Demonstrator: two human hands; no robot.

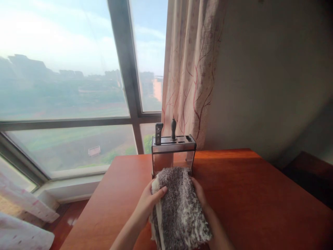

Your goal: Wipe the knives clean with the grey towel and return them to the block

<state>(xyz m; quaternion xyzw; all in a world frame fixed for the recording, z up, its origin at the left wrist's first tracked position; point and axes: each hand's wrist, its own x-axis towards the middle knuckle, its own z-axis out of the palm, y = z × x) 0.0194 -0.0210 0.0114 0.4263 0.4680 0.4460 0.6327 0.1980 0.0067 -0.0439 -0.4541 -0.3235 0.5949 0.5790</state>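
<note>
on the wooden table, the knife rack stands upright with the fuzzy grey cloth touching its front. left hand and right hand clasp the cloth's edges, fingers curled closed. risk: hard pressure could tip the rack and spill its knife handles.

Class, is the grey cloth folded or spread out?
Folded: the grey cloth shows stacked layers at its left edge, gripped between left hand and right hand.

Just beyond the gripped cloth, blocked by the knife block; seemingly bare tabletop to either side.
</note>
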